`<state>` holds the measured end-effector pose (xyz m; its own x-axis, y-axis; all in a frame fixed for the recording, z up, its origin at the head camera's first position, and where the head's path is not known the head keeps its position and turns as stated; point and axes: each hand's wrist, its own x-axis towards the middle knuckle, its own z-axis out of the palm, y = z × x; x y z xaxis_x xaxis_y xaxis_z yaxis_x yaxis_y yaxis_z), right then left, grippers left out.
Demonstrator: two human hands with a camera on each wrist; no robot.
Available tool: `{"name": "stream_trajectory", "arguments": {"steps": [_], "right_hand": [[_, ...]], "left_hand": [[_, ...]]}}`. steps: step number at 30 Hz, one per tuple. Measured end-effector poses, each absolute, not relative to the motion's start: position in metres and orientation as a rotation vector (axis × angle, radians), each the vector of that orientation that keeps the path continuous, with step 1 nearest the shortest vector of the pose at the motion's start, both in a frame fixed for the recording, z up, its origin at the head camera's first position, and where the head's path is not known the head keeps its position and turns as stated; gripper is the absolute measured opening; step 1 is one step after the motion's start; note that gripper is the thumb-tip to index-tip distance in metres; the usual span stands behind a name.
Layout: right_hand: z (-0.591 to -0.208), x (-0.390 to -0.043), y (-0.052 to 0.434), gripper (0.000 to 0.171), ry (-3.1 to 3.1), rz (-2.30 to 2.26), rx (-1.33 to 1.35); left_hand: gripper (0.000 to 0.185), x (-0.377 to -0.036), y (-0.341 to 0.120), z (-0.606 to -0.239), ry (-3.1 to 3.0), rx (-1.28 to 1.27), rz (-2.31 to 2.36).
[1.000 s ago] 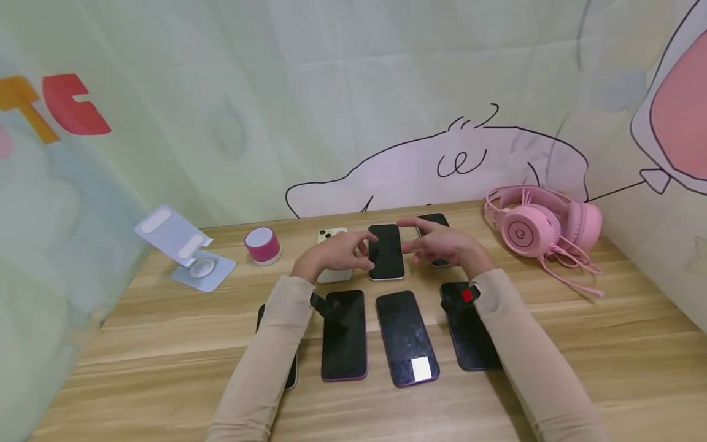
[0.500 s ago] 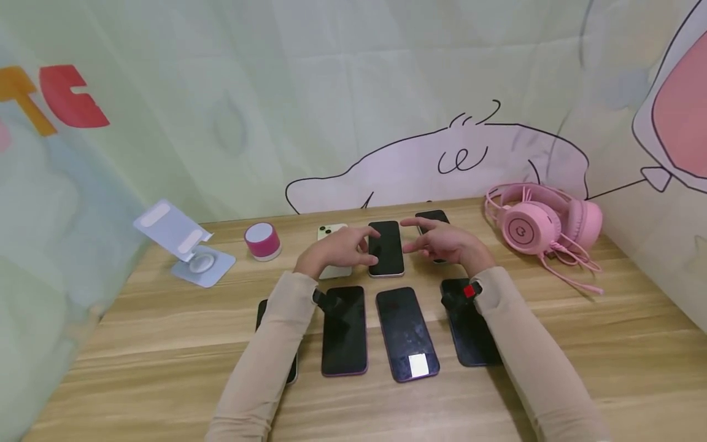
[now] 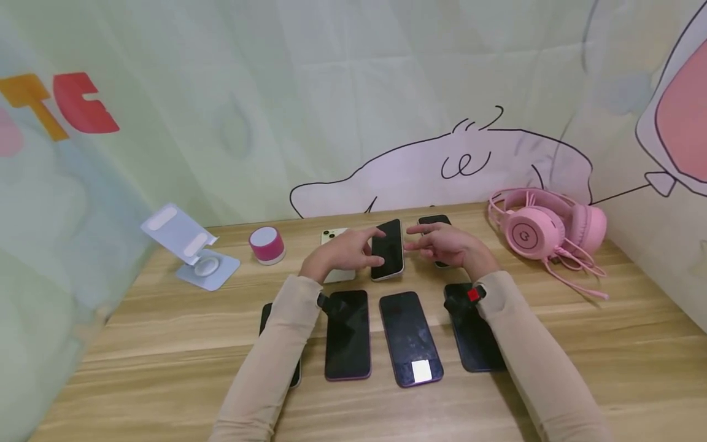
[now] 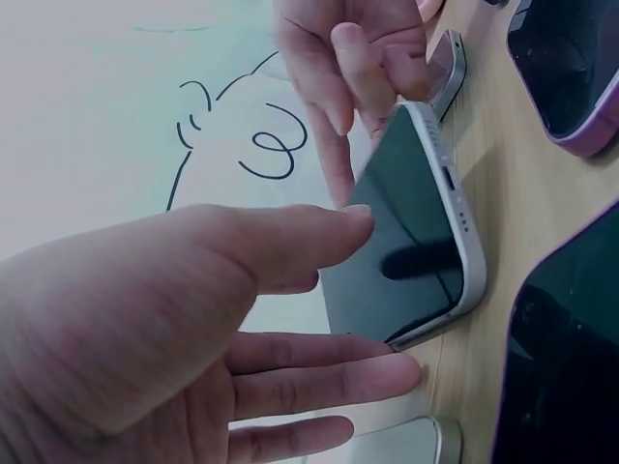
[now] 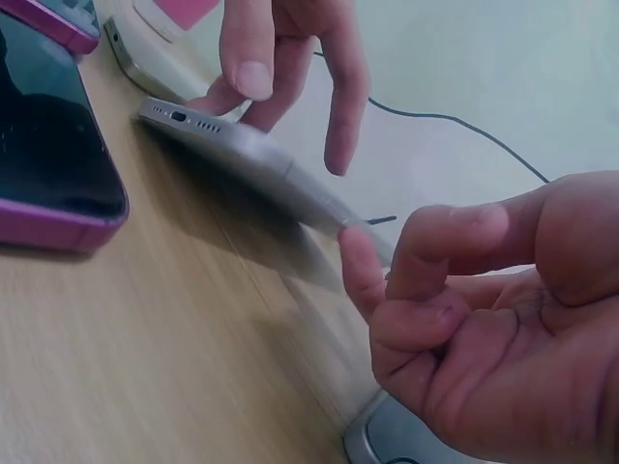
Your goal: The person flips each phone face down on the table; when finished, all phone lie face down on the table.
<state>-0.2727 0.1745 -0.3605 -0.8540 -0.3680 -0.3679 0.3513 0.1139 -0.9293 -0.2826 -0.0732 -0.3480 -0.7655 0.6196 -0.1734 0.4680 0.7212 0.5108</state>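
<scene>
A black-screened smartphone (image 3: 390,250) with a light frame is tilted, its right edge raised off the wooden table (image 3: 166,356). At its left side is my left hand (image 3: 347,250); in the left wrist view the thumb reaches over the screen while the straight fingers lie by the phone's lower edge (image 4: 474,261). My right hand (image 3: 450,244) is at the raised edge, and one fingertip (image 5: 358,256) touches it there. A pale phone (image 3: 331,234), camera side up, lies partly under my left hand. Another phone (image 3: 434,219) sits partly behind the right hand.
In front lie several dark phones, including one with a white reflection (image 3: 411,337) and a purple-edged one (image 3: 348,337). At left stand a folding phone stand (image 3: 177,233) and a small pink speaker (image 3: 267,248). Pink headphones (image 3: 533,227) rest at right against a printed cloth (image 3: 386,123).
The middle phone lay flat before; now its right edge is raised and it tilts toward the left hand. Both hands have stayed nearly in place. The view has shifted slightly.
</scene>
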Motion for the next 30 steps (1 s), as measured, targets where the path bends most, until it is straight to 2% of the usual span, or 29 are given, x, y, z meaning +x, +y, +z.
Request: {"name": "stream_trajectory", "arguments": {"steps": [5,10,14,30], "right_hand": [[-0.3585,-0.2712,0.1713,0.043,1.854,-1.794,-0.042],[-0.3567,-0.2699,0.1712,0.043,1.827,-1.826,-0.053],[-0.3566,-0.2708,0.1726,0.045,1.823,-1.861,-0.104],[-0.363,-0.2709,0.1708,0.061,1.87,-1.705,-0.341]], "left_hand": [[0.063,-0.2811,-0.072,-0.3504,2.609,0.844,0.657],[0.076,-0.2789,-0.0702,-0.3521,2.591,0.812,0.733],[0.082,-0.2785,-0.068,-0.3503,2.541,0.795,0.815],[0.083,-0.2794,-0.0655,-0.3483,2.521,0.851,0.882]]}}
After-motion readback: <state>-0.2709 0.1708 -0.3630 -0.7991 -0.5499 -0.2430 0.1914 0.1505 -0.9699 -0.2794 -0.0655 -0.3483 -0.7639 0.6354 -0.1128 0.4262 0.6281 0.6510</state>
